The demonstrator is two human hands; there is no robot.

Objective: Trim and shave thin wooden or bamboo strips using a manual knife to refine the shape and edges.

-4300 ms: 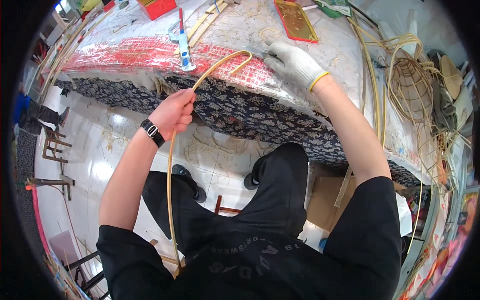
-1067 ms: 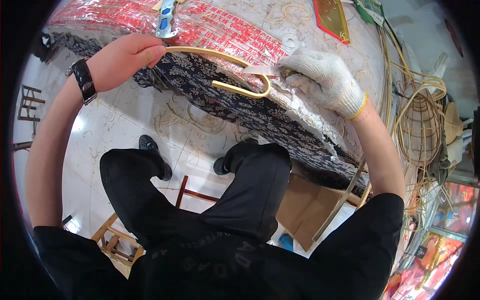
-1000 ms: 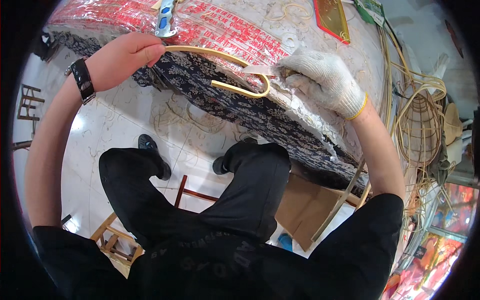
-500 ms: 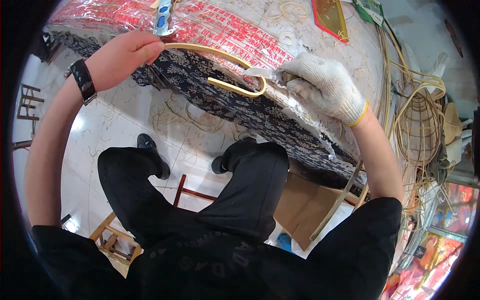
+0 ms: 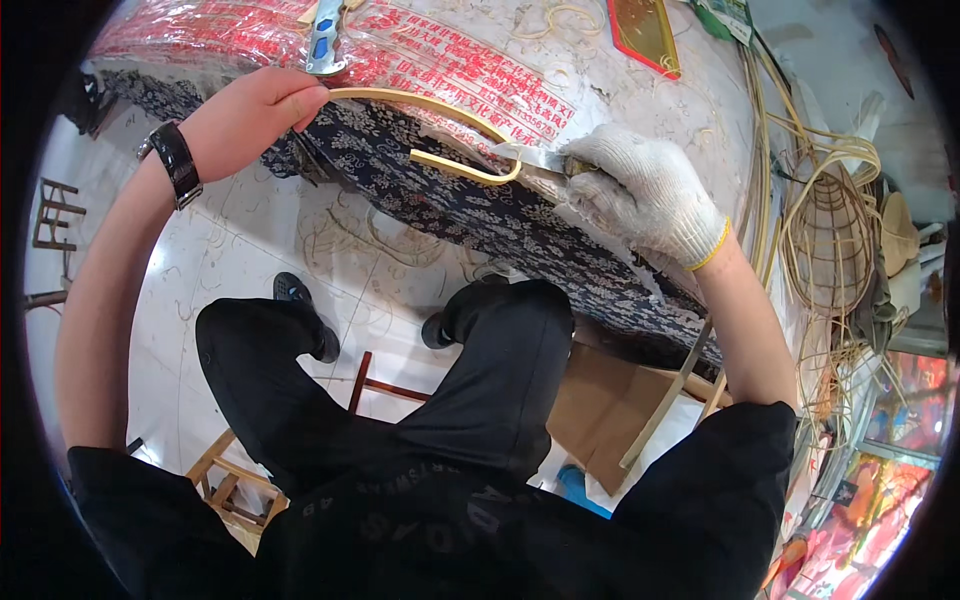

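Note:
My bare left hand [image 5: 255, 112] pinches one end of a pale bamboo strip [image 5: 420, 100] between thumb and fingers. The strip arches rightward along the table edge, and its far part curls back under to a loose end pointing left. In a white knitted glove with a yellow cuff, my right hand [image 5: 655, 195] is closed around the handle of a knife [image 5: 535, 155]. The short blade points left and meets the strip near its bend; exactly how it sits against the strip is hard to tell. Most of the handle is hidden by the glove.
The table [image 5: 690, 130] has a red-printed plastic cover and dark floral cloth hanging down. A blue-and-silver tool [image 5: 325, 40] and a red-framed yellow panel [image 5: 645, 35] lie on it. Bamboo strips and a woven frame [image 5: 828, 245] stand right. Shavings litter the floor; cardboard [image 5: 610, 410] leans below.
My gloved right hand has shifted slightly down with the knife. The curled part of the strip has moved a little left. My left hand keeps its pinch at nearly the same place.

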